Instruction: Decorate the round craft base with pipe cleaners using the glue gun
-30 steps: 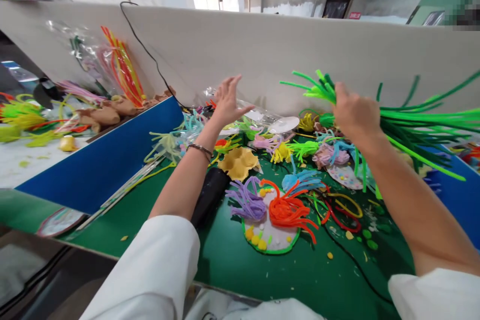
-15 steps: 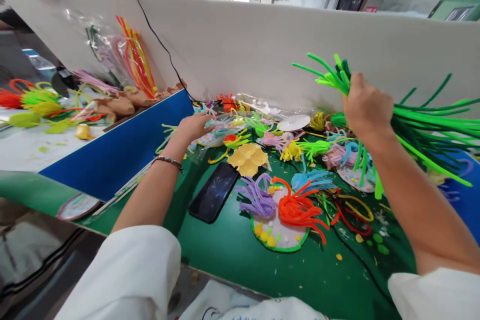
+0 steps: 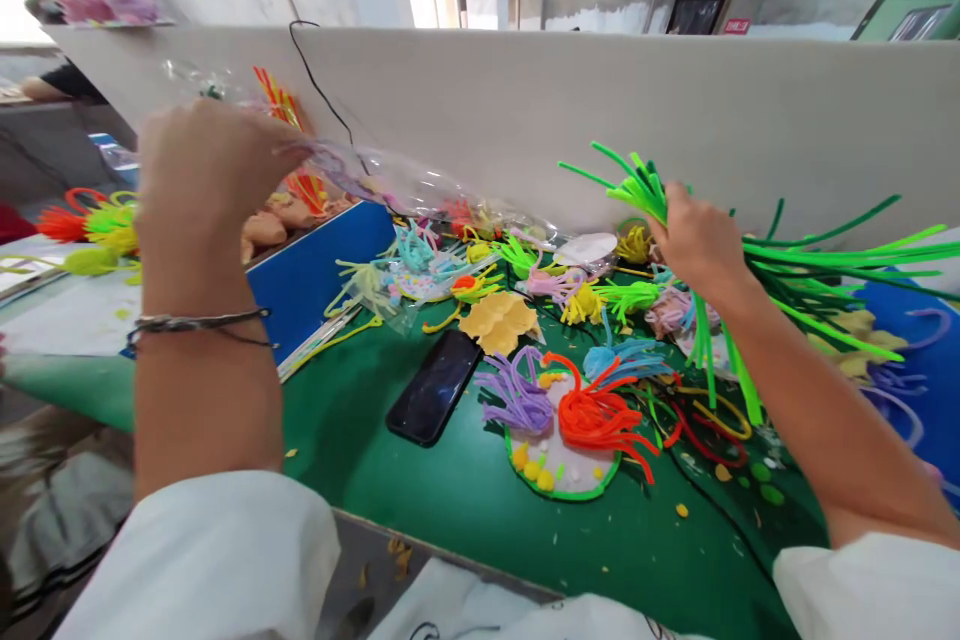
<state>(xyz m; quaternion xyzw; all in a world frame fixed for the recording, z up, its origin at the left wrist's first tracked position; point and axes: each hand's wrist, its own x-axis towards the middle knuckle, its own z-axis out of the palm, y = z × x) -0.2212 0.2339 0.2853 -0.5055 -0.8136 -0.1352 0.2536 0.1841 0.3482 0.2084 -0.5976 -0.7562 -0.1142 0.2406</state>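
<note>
My left hand (image 3: pixel 206 165) is raised at the left, fingers closed on the end of a clear plastic bag (image 3: pixel 427 182). The bag stretches away to the right over the back of the table. In my right hand (image 3: pixel 701 238) is a thick bundle of light and dark green pipe cleaners (image 3: pixel 832 270), gripped near one end, the long ends spreading right. Below, between my arms, lies a round white disc (image 3: pixel 559 455) with a green rim, bearing a purple pipe-cleaner tuft (image 3: pixel 517 395) and an orange-red one (image 3: pixel 596 417).
A black phone (image 3: pixel 435 388) lies beside a yellow flower-shaped piece (image 3: pixel 501 322) on the green table (image 3: pixel 420 510). Colourful pipe-cleaner pieces crowd the back, below a pale partition (image 3: pixel 480 110). A blue panel (image 3: pixel 307 270) stands at left; a black cable (image 3: pixel 720 520) runs at right.
My left hand has risen from the pile towards the upper left, pulling the plastic bag up with it. My right hand has shifted slightly left and down, still gripping the green pipe cleaners.
</note>
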